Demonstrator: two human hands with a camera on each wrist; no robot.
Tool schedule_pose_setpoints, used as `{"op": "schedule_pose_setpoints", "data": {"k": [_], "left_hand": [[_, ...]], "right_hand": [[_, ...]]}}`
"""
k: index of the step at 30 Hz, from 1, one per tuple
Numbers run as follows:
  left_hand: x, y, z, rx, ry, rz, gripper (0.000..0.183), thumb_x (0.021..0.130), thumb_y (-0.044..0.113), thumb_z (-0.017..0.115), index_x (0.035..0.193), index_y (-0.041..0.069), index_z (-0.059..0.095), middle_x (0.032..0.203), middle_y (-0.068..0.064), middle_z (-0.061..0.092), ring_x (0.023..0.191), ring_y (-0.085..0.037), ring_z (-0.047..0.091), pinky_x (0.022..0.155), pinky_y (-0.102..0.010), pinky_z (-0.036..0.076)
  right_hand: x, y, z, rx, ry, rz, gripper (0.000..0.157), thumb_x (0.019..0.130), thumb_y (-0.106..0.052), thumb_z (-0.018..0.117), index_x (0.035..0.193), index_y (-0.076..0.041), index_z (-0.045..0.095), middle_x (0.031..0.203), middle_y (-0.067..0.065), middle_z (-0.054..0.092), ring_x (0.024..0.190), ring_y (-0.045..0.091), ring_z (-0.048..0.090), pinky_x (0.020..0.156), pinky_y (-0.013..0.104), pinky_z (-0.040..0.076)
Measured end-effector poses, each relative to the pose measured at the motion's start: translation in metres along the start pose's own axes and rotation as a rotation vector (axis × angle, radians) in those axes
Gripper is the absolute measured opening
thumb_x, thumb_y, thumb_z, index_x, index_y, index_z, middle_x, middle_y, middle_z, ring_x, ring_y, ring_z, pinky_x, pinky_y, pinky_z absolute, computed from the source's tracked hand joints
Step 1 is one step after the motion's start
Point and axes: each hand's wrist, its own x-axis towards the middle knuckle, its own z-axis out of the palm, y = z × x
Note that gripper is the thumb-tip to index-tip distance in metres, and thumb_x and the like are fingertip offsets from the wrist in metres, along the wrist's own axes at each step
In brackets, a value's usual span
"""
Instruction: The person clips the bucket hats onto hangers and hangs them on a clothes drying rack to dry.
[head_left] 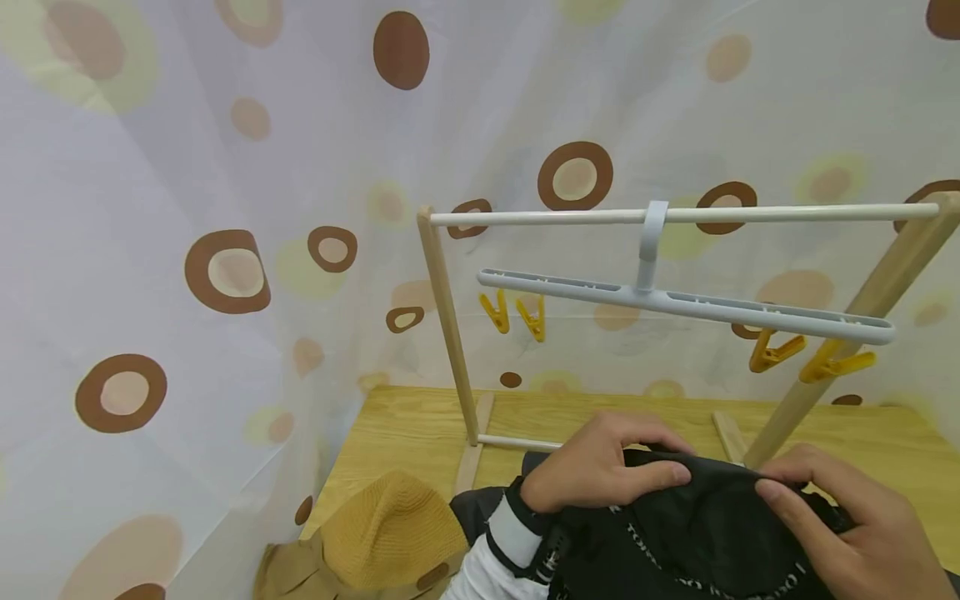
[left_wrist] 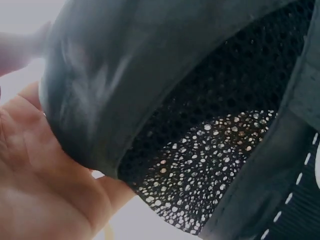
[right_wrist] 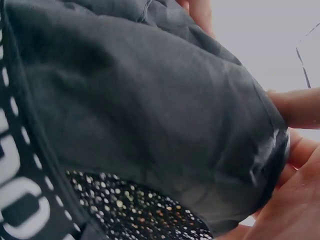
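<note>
Both hands hold a black hat (head_left: 720, 517) with mesh panels and white lettering along its inner band, low at the right of the head view. My left hand (head_left: 600, 462) pinches its upper edge, thumb on the near side and fingers behind. Farther right, my right hand (head_left: 862, 512) pinches the same edge between thumb and fingers. In the left wrist view, light shows through the mesh (left_wrist: 200, 170) beside the left palm (left_wrist: 45, 180). The right wrist view shows the smooth black cloth (right_wrist: 150, 105) with the right fingers at its outer edge.
Behind the hands stands a wooden rack with a white rail (head_left: 540, 218). From it hangs a pale hanger (head_left: 690, 304) with several yellow clips (head_left: 532, 319). A yellow straw hat (head_left: 393, 533) lies on tan cloth (head_left: 288, 571) on the wooden table (head_left: 390, 433). A spotted curtain (head_left: 187, 167) surrounds everything.
</note>
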Motion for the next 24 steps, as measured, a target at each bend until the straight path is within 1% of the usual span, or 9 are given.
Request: {"op": "schedule_pose_setpoints", "data": {"k": [3,6,9,11,13,16,18,21,24], "left_hand": [[0.003,0.001,0.003,-0.003,-0.013,0.019,0.019,0.097,0.012,0.063,0.114,0.007,0.071,0.113,-0.005,0.072,0.106,-0.001,0.064,0.095,-0.009,0.046],[0.002,0.0,0.005,-0.026,-0.022,0.018,0.018,0.097,0.011,0.064,0.112,0.005,0.071,0.112,-0.007,0.072,0.105,-0.004,0.065,0.094,-0.009,0.047],[0.001,-0.001,0.008,-0.075,-0.005,-0.028,0.018,0.098,0.011,0.061,0.112,0.004,0.071,0.11,-0.009,0.073,0.1,-0.004,0.066,0.088,-0.009,0.049],[-0.001,-0.002,0.009,-0.098,0.026,-0.076,0.019,0.1,0.013,0.06,0.112,0.004,0.071,0.111,-0.01,0.073,0.098,-0.003,0.065,0.085,-0.009,0.049],[-0.001,-0.002,0.009,-0.099,0.059,-0.106,0.021,0.101,0.015,0.059,0.113,0.005,0.071,0.11,-0.01,0.073,0.096,-0.001,0.065,0.082,-0.009,0.049],[0.003,-0.002,0.007,-0.054,0.088,-0.118,0.02,0.101,0.016,0.059,0.113,0.007,0.072,0.11,-0.008,0.074,0.097,-0.001,0.065,0.084,-0.008,0.048],[0.007,-0.001,0.005,-0.004,0.1,-0.117,0.02,0.101,0.017,0.059,0.112,0.009,0.072,0.109,-0.005,0.073,0.095,0.001,0.064,0.082,-0.006,0.047],[0.017,-0.001,0.002,0.048,0.125,-0.087,0.018,0.101,0.017,0.059,0.11,0.01,0.072,0.106,-0.002,0.073,0.09,0.002,0.061,0.08,-0.005,0.045],[0.027,-0.003,-0.002,0.064,0.147,-0.051,0.017,0.1,0.015,0.059,0.109,0.008,0.072,0.106,-0.004,0.073,0.09,-0.002,0.062,0.08,-0.005,0.045]], "right_hand": [[0.0,0.002,-0.003,-0.018,0.0,-0.008,0.037,0.08,0.015,0.071,0.092,-0.02,0.068,0.084,-0.018,0.061,0.078,-0.011,0.052,0.07,0.004,0.039],[-0.001,0.005,-0.003,-0.045,-0.032,-0.007,0.036,0.081,0.012,0.072,0.092,-0.022,0.067,0.082,-0.019,0.06,0.075,-0.009,0.052,0.067,0.006,0.039],[-0.002,0.008,-0.003,-0.067,-0.076,0.008,0.035,0.082,0.008,0.073,0.094,-0.024,0.067,0.081,-0.018,0.059,0.071,-0.006,0.051,0.062,0.009,0.037],[-0.003,0.01,-0.001,-0.062,-0.104,0.018,0.035,0.082,0.007,0.073,0.095,-0.025,0.067,0.081,-0.018,0.059,0.07,-0.005,0.051,0.06,0.011,0.035],[-0.003,0.012,0.001,-0.057,-0.119,0.02,0.036,0.082,0.007,0.073,0.096,-0.025,0.067,0.081,-0.018,0.059,0.07,-0.005,0.051,0.06,0.012,0.035],[-0.002,0.015,0.001,-0.057,-0.13,-0.001,0.036,0.082,0.007,0.074,0.098,-0.024,0.068,0.084,-0.02,0.06,0.073,-0.006,0.052,0.063,0.009,0.036],[-0.001,0.019,-0.001,-0.062,-0.122,-0.001,0.035,0.081,0.006,0.075,0.099,-0.023,0.069,0.088,-0.024,0.061,0.077,-0.01,0.053,0.066,0.005,0.038],[-0.001,0.028,-0.007,-0.042,-0.085,0.035,0.032,0.083,0.008,0.073,0.1,-0.019,0.07,0.094,-0.028,0.06,0.082,-0.016,0.054,0.071,0.001,0.039],[-0.001,0.043,-0.016,-0.01,-0.041,0.087,0.035,0.086,0.012,0.066,0.103,-0.019,0.069,0.098,-0.033,0.058,0.09,-0.021,0.052,0.075,-0.002,0.038]]}}
